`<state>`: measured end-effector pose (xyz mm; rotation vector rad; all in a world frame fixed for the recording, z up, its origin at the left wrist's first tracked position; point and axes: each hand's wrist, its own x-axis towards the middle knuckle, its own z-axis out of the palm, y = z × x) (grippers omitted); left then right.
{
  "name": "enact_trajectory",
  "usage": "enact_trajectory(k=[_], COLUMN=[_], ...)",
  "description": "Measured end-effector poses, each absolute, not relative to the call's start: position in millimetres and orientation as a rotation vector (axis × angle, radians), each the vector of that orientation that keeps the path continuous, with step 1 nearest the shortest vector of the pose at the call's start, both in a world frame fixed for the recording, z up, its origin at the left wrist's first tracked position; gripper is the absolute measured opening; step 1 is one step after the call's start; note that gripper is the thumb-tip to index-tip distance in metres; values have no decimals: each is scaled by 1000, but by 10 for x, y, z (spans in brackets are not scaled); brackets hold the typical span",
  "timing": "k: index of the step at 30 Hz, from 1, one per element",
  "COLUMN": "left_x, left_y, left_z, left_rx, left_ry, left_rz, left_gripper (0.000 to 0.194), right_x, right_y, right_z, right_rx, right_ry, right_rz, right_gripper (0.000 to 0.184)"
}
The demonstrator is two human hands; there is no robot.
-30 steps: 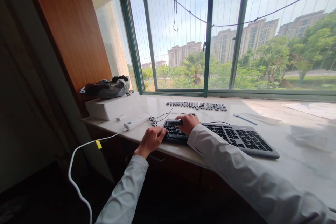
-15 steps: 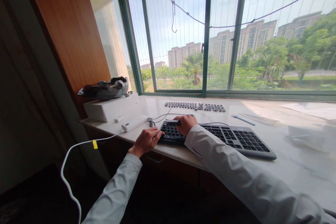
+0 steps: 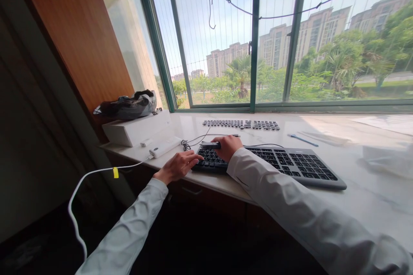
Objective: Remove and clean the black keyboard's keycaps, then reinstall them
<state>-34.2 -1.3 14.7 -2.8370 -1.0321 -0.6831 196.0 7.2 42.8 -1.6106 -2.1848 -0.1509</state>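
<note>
A dark grey keyboard (image 3: 314, 165) lies slantwise along the table's front edge; many of its keys look bare, without caps. My left hand (image 3: 180, 165) is at its left front corner, the index finger stretched onto the keys and the other fingers curled against the edge. Above the left key rows, my right hand (image 3: 227, 147) is closed around a short dark grey tool (image 3: 211, 145) that points left. Its working end and exact kind cannot be made out. Loose keycaps (image 3: 226, 123) lie in rows behind the keyboard, near the window. My right sleeve hides part of the keyboard.
At the left are a white box (image 3: 119, 133) with a dark plastic bag (image 3: 129, 105) on it, and a white power strip (image 3: 166, 147) with its cable hanging off the table. A blue stick-like tool (image 3: 303, 140) and clear plastic (image 3: 387, 161) lie to the right.
The view has shifted slightly. My left index finger now reaches farther out over the keys. My right hand still holds the dark tool in about the same place.
</note>
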Motion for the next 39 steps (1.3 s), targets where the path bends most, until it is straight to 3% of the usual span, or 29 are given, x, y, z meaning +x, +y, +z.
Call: enact_trajectory(k=[34,39], left_x=[-340,-378], left_y=[-19,-6], left_z=[126,82], left_rx=[-2848,-2854], left_ry=[-990,-1120], left_rz=[-698,-981], left_gripper=[37,36], right_x=[1974,1971], right_y=[101,99], right_z=[376,375], right_rx=[-1575,-1587], right_ry=[-2157,-2142], right_rz=[-191,-200], right_gripper=[33,33])
